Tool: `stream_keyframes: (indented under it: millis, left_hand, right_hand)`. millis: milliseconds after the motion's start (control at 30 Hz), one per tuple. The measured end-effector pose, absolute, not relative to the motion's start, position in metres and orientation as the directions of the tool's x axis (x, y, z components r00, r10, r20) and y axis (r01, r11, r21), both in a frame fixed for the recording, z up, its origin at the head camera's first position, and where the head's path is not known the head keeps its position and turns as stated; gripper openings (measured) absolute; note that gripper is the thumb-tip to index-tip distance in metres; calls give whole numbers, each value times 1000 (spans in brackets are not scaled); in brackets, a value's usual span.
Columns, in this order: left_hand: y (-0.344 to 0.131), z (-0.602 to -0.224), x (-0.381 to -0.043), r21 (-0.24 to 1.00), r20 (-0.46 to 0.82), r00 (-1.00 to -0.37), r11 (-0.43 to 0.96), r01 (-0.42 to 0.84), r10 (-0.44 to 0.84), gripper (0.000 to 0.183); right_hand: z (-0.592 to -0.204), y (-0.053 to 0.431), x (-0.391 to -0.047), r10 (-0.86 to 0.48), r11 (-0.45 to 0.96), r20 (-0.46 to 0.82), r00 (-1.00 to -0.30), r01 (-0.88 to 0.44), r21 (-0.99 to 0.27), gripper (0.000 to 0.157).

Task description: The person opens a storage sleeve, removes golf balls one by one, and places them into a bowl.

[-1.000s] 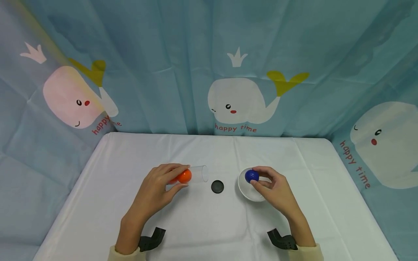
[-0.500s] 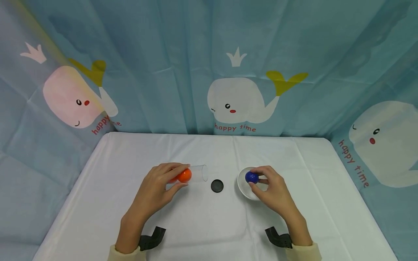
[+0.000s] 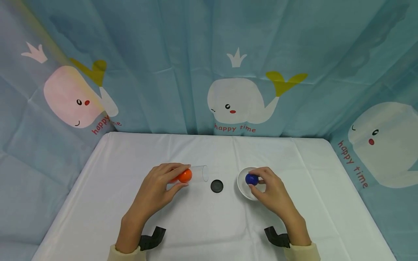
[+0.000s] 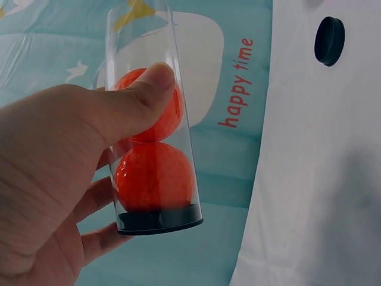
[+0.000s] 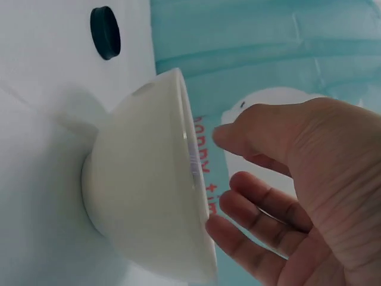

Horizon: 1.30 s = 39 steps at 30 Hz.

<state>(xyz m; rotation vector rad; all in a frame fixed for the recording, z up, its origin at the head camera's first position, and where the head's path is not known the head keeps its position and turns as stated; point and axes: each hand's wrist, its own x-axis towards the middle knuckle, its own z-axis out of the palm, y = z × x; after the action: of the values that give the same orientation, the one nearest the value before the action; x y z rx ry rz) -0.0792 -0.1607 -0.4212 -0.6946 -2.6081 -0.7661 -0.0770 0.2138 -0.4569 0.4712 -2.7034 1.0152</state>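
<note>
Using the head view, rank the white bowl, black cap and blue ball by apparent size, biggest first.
1. White bowl
2. Blue ball and black cap: nearly alike, so left unranked

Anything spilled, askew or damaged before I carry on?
Nothing stands out. The clear tube in the left hand shows no obvious crack and holds two orange balls; the white bowl stands upright with the blue ball in it; the black cap lies flat.

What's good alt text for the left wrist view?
The person's left grip holds a clear tube containing two orange-red balls, one by its black base. A black cap lies apart on a white cloth; behind the tube is a teal curtain printed with "happy time" and a pale whale.
</note>
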Motion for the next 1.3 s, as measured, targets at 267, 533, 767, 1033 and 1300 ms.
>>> stream_keyframes:
  millis: [267,533,767,1033,1300]
  left_hand:
    - [-160,-419,-78,416,443,-821,730,543,359,60]
    - [-159,-419,-78,406,451,-814,727,553,367,60]
    - [-160,-419,-77,395,457,-810,731,556,369,61]
    - [-158,-418,-76,374,458,-806,741,558,376,60]
    - [-156,-415,-75,337,467,-793,751,568,391,62]
  right_hand:
    - [-455,211,-75,-192,729,395,-899,-400,-555,35]
    - [-449,195,-77,-209,659,416,-885,-442,-609,32]
    - [-444,174,-80,-225,575,431,-874,-476,-665,31]
    - [-441,140,-81,-281,329,365,-888,-446,-832,28]
    - [-448,122,-77,-321,108,247,-914,-295,-949,34]
